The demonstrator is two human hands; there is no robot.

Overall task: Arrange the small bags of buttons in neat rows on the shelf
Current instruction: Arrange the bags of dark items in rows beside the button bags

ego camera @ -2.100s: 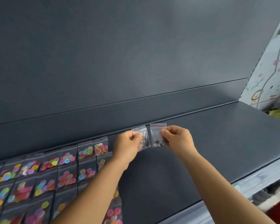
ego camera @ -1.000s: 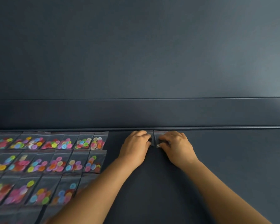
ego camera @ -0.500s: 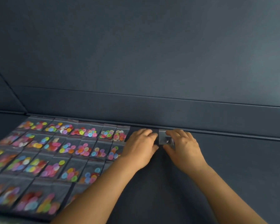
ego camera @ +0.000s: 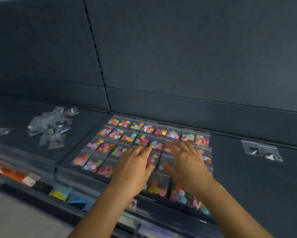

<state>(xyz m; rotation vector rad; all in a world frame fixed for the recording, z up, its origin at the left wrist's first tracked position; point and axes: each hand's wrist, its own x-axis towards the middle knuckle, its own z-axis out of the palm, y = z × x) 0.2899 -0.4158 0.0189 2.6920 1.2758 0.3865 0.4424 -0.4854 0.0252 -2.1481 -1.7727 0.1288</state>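
Several small clear bags of coloured buttons [ego camera: 141, 134] lie in neat rows on the dark shelf [ego camera: 247, 177]. My left hand [ego camera: 132, 167] and my right hand [ego camera: 185, 162] hover side by side over these rows, fingers spread and relaxed, holding nothing; both are motion-blurred. Two bags of dark buttons [ego camera: 262, 150] lie next to each other at the shelf's back edge, far right of my hands. A loose pile of clear bags [ego camera: 51, 126] sits on the neighbouring shelf section to the left.
A single stray bag [ego camera: 1, 132] lies at the far left. The shelf's front rail [ego camera: 58, 191] carries coloured price labels. A vertical seam [ego camera: 96, 54] divides the dark back panel. Bare shelf stretches between the rows and the two dark-button bags.
Both hands let go of the two dark-button bags at the back edge and moved left over the coloured rows. The view swung left, showing the loose pile.
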